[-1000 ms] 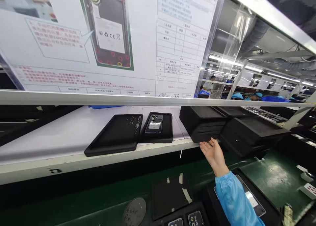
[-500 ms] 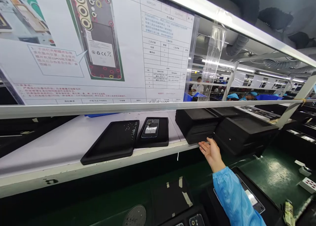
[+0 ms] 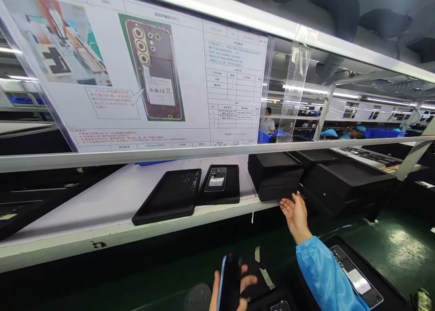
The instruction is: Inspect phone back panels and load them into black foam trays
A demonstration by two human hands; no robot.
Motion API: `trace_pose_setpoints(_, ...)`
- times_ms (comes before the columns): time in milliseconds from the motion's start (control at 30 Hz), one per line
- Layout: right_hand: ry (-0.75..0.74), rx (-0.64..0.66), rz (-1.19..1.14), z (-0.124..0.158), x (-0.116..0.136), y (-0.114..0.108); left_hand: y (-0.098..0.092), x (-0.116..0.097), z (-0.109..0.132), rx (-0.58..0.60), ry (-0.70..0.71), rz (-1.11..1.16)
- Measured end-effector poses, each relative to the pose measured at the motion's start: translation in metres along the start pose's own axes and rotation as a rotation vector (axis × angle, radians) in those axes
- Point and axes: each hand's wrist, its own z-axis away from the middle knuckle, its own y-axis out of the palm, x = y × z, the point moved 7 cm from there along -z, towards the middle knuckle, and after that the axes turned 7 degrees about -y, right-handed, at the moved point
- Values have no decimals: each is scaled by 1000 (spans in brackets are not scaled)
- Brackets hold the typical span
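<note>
At the bottom of the head view my left hand [image 3: 245,284] is wrapped around a dark smartphone [image 3: 229,281] with a blue edge, held upright; its lower part is cut off by the frame. My right hand [image 3: 295,215], in a blue sleeve, has its fingers apart and loosely bent, with nothing in them. It is just below a stack of black foam trays [image 3: 275,177] at the shelf's front edge; whether the fingertips touch it I cannot tell. Left of that stack, a phone with its back off [image 3: 216,179] lies in a black tray [image 3: 230,188].
Another black tray [image 3: 163,200] carries scattered small screws [image 3: 192,177]. More stacked trays [image 3: 353,179] stand at the right. An instruction sheet [image 3: 190,84] hangs above the white shelf [image 3: 217,215]. Below right, an opened phone [image 3: 356,277] lies in a tray. People sit in the background.
My left hand has come into view at the bottom with the smartphone. The view has shifted, so the sheet and shelf appear farther right. My right hand stays by the tray stack.
</note>
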Motion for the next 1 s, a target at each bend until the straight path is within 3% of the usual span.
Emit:
trace_pose_setpoints(67,7,8,14,0,-1,0,51,-29,-4,150,72,-119)
trace_pose_setpoints(200,40,78,36,-2,3,2,138,-82,-4,197,320,-315)
trace_pose_setpoints(300,55,102,38,-2,8,3,173,-103,-15,122,409,-336)
trace_pose_setpoints(433,32,110,29,1,12,7,183,-110,-42,-11,298,-286)
trace_pose_setpoints(567,1,114,17,12,14,8,180,-107,-53,24,231,-276)
trace_pose_setpoints(700,-23,99,-9,36,23,-5,167,-87,-35,123,192,-226)
trace_pose_setpoints(833,-12,54,-33,71,34,-32,154,-60,-5,178,185,-164)
trace_pose_setpoints(1000,-23,14,-25,98,43,-61,138,-48,-4,87,184,-50)
